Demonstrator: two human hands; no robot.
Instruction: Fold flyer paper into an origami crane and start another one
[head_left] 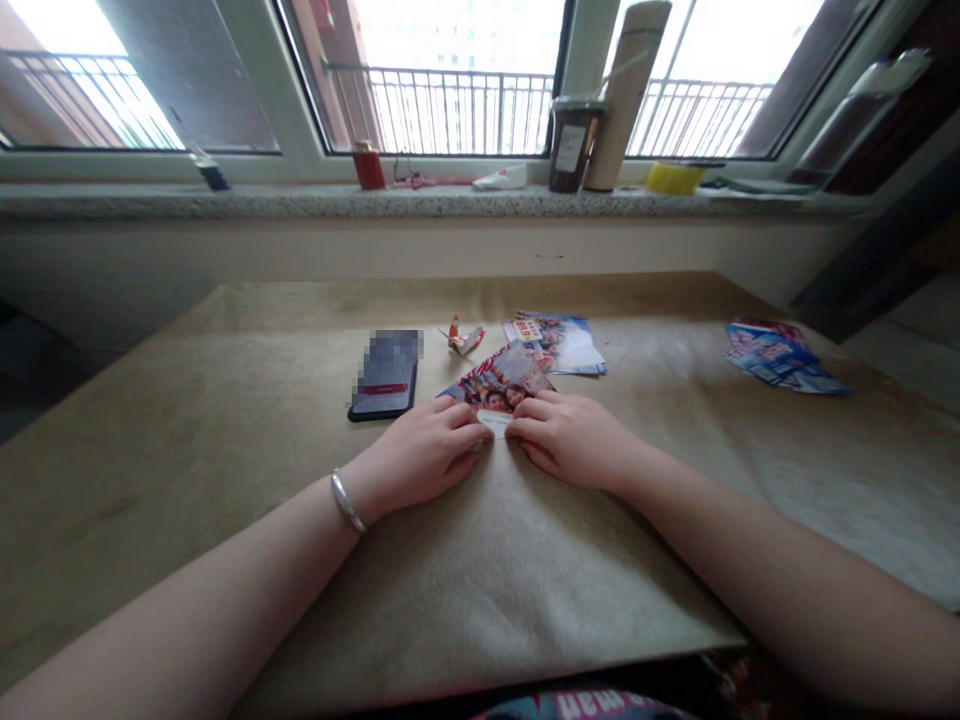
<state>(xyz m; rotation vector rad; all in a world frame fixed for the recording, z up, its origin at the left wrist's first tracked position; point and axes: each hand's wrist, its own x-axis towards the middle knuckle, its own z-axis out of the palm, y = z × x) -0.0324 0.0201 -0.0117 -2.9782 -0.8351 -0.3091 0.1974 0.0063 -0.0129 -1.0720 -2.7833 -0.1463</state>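
A colourful printed sheet of paper (504, 380) lies on the table in front of me, its near part drawn to a pale point. My left hand (426, 448), with a silver bangle at the wrist, has its fingers curled onto the left side of the sheet. From the right, my right hand (574, 438) grips the opposite side, fingers bent and close together. Both sets of fingertips nearly meet around the pale corner, and they hide the sheet's lower edges. Just beyond is a small folded paper piece (463, 340) in red and white.
A phone (386, 375) lies left of the sheet. Several printed leaflets (570, 345) are stacked behind it, and another pile (784, 358) sits far right. On the granite windowsill (300, 203) stand a red-capped container (368, 166), a dark cup (574, 145), a tall tube (626, 95) and yellow tape (673, 179).
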